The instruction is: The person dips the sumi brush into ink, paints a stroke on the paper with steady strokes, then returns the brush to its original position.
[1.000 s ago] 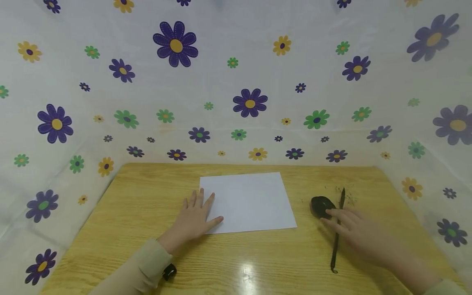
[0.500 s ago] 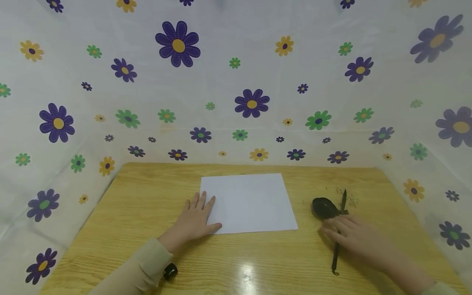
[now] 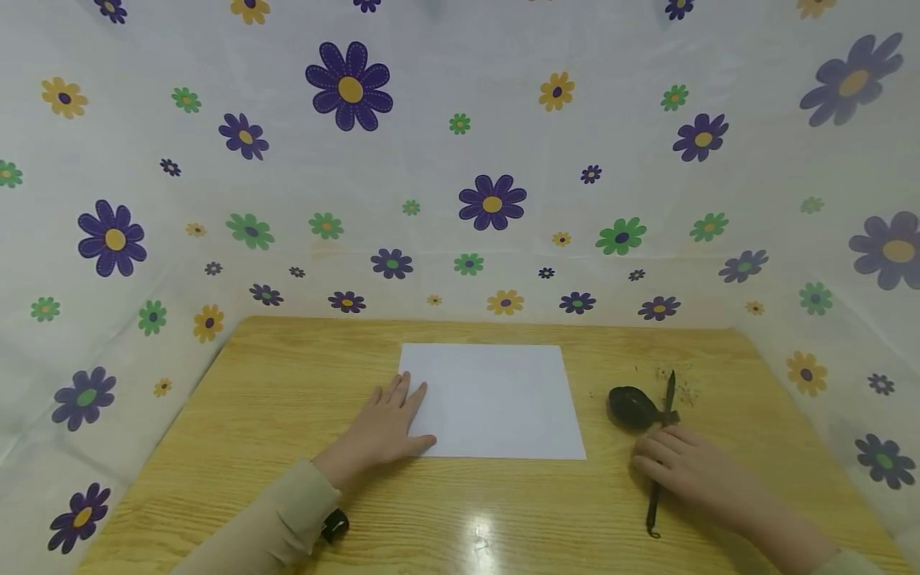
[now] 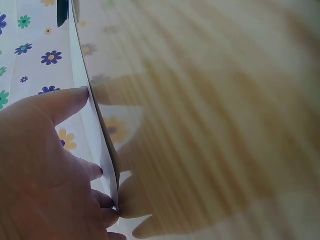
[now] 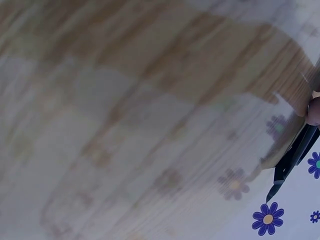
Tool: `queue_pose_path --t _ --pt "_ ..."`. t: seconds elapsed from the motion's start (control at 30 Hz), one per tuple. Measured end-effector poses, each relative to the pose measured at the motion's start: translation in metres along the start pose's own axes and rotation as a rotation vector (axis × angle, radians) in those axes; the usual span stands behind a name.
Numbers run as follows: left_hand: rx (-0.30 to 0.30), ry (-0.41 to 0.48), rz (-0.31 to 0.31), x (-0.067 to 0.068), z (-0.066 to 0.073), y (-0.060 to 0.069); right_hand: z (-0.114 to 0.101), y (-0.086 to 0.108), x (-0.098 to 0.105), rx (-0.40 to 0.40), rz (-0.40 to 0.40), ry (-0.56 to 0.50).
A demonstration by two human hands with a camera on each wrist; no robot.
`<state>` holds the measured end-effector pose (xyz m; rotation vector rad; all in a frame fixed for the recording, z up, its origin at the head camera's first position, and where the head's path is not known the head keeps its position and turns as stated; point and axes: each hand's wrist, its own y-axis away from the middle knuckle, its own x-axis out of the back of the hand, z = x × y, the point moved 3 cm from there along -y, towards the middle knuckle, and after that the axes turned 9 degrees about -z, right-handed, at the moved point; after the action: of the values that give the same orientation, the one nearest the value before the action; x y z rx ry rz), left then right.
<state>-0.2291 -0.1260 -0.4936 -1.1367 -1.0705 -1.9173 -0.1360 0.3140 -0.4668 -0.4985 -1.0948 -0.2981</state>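
My left hand (image 3: 386, 427) lies spread on the left edge of a white sheet of paper (image 3: 496, 399), fingers straight; in the left wrist view its fingertips press on the paper's thin edge (image 4: 89, 115). On the right, my right hand (image 3: 697, 471) rests with bent fingers over the shaft of a dark, slim brush (image 3: 671, 391) with a hooked end. Its fingertips hide part of the shaft, so a grip cannot be made out. Beside it lies a rounded black object (image 3: 632, 407), its narrow end meeting the brush. The right wrist view shows one fingertip (image 5: 314, 112) near the dark pointed tip (image 5: 277, 182).
The wooden table (image 3: 460, 503) has dark specks (image 3: 683, 383) beyond the brush. A small black item (image 3: 335, 526) shows beside the left sleeve (image 3: 287, 511). Flower-patterned white sheeting (image 3: 431, 160) closes off the back and both sides.
The paper has turned slightly clockwise and shifted right under my left hand. My right hand has drawn back from the black object, down along the brush, which has hardly moved.
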Motion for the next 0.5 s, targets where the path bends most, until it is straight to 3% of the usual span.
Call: queue_pose_path --t 0.27,0.5 --pt "-0.022 -0.022 -0.010 -0.0011 0.0090 -0.0005 0.0013 0.0023 -0.0037 -0.002 -0.010 0.012" --pt "-0.027 -0.069 -0.016 -0.0098 0.0101 -0.0080 0.0042 0.0059 -0.0071 0.008 -0.004 0.037"
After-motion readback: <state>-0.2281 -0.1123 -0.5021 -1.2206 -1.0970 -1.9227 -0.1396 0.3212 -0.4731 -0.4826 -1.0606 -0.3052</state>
